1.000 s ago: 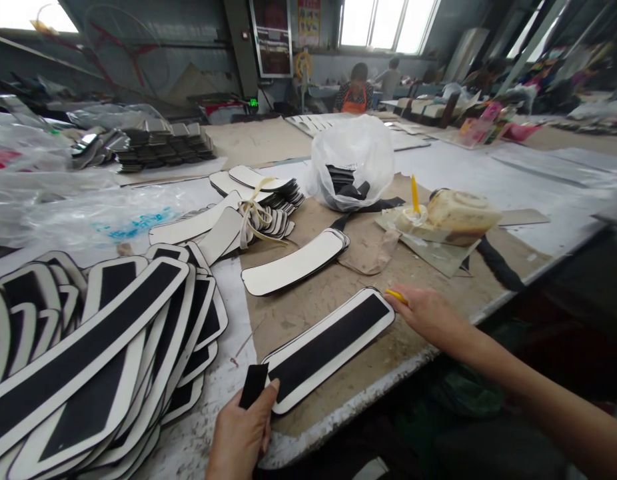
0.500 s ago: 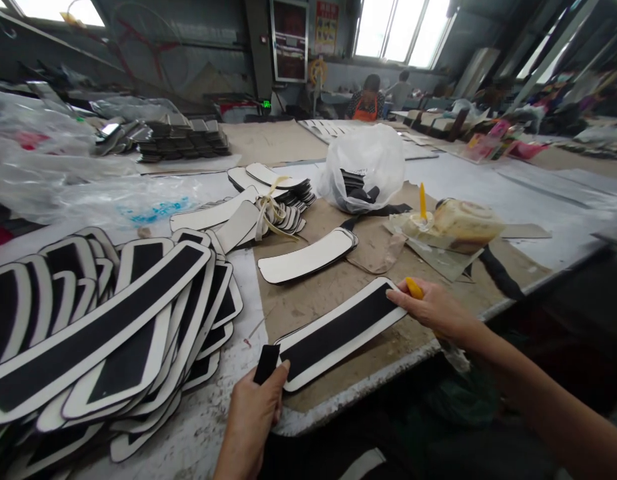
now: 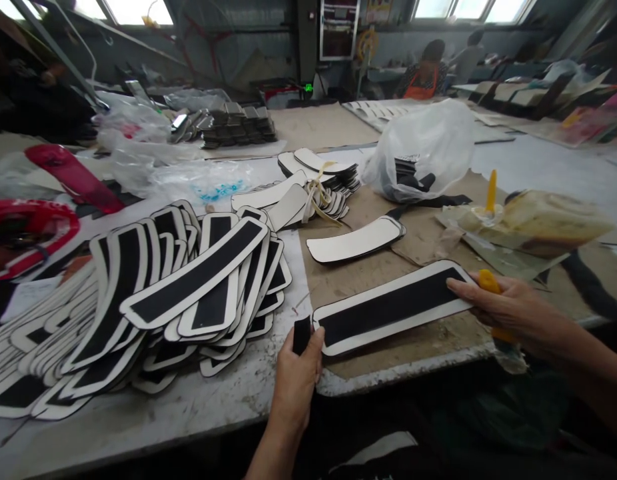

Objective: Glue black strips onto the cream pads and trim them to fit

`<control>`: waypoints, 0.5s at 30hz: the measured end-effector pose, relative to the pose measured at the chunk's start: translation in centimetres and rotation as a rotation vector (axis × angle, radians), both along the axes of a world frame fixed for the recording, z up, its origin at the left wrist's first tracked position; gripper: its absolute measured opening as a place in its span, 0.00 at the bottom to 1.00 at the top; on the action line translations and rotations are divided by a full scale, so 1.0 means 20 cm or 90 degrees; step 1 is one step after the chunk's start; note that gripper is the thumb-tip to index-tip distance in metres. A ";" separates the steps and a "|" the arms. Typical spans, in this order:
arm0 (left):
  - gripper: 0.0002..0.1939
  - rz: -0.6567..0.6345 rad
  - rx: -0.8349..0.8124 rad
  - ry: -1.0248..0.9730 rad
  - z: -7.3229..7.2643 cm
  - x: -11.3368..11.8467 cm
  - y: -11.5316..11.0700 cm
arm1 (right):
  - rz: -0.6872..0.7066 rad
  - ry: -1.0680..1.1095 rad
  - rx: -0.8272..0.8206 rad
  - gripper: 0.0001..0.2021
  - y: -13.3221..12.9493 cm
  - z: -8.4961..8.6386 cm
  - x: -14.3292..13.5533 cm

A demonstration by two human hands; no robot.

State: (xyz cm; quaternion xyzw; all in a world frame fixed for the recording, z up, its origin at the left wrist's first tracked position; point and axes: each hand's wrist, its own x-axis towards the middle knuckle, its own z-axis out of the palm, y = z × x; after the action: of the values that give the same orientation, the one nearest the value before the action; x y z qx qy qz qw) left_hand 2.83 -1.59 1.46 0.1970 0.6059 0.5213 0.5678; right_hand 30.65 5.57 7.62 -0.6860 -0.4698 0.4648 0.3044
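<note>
A curved panel [image 3: 388, 308] with a white border and a black middle strip stretches between my hands, above the brown sheet at the table's edge. My left hand [image 3: 299, 373] pinches its left end with the thumb on top. A short black strip [image 3: 302, 335] also sticks up from that hand. At the other end, my right hand [image 3: 518, 310] grips the panel between thumb and fingers. A yellow-handled tool [image 3: 489, 283] is tucked in the same hand; its working end is hidden. Behind the panel lies a small stack of white curved pieces [image 3: 356, 240].
A big pile of similar panels [image 3: 203, 280] covers the table's left. A tied bundle [image 3: 321, 190] and a plastic bag [image 3: 423, 150] of black pieces stand behind. A glue-stained container [image 3: 553, 217] with a yellow brush handle [image 3: 491, 192] sits at right. A person [image 3: 428, 73] is far back.
The view has swung left, so the table things appear farther right. Both hands keep hold of the panel, which looks lifted a little and more level.
</note>
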 end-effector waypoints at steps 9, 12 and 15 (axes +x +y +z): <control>0.19 0.005 0.014 -0.046 0.03 -0.05 -0.01 | -0.018 0.115 -0.008 0.24 -0.05 -0.02 0.00; 0.15 0.020 0.006 -0.042 0.08 -0.05 -0.02 | 0.000 0.133 -0.012 0.24 -0.07 -0.04 -0.02; 0.14 0.029 -0.002 -0.035 0.11 -0.05 -0.03 | 0.034 0.122 -0.022 0.23 -0.09 -0.06 -0.02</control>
State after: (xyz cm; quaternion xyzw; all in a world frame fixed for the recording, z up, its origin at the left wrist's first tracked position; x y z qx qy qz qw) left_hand 1.76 -2.20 3.62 0.1674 0.5953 0.5382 0.5727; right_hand 30.18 3.84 6.46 -0.6306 -0.4483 0.5446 0.3236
